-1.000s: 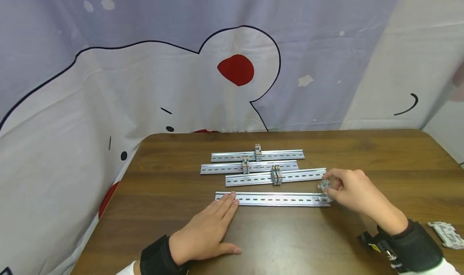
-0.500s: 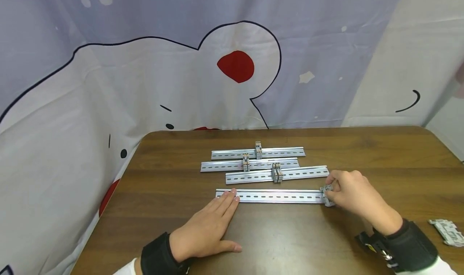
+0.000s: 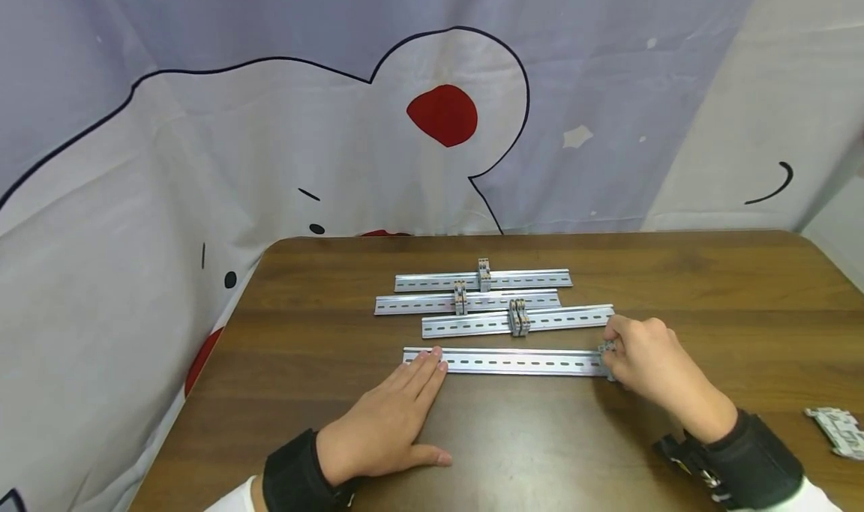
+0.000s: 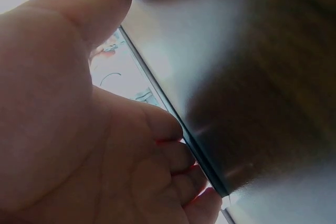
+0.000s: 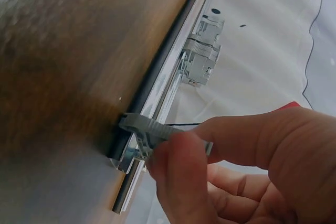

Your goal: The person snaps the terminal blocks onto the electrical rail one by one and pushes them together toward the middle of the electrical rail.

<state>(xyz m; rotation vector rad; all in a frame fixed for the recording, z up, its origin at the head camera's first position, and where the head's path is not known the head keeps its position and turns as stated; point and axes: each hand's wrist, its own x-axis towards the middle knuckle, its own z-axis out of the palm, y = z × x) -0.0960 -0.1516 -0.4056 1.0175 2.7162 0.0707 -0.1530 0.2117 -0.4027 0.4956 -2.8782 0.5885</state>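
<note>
In the head view a slotted metal DIN rail (image 3: pixel 520 362) lies across the table nearest to me. The straight fingers of my left hand (image 3: pixel 385 429) rest on its left end. At the other end, my right hand (image 3: pixel 655 362) pinches a grey terminal block (image 5: pixel 142 127) between thumb and finger. The right wrist view shows this block sitting at the rail's end, its lower part against the rail edge. Whether it is clipped on I cannot tell. My fingers partly cover it. In the left wrist view, the left palm (image 4: pixel 126 145) and fingertips lie along the rail edge.
Behind the near rail lie three more DIN rails, the back one (image 3: pixel 432 282), the middle one (image 3: pixel 412 305) and the front one (image 3: pixel 466 326), each carrying terminal blocks (image 3: pixel 518 318). A loose grey terminal block piece (image 3: pixel 837 431) lies at the right of the wooden table (image 3: pixel 526 444).
My right hand has brought the terminal block onto the right end of the near rail and turned it slightly there. My left hand has stayed on the left end.
</note>
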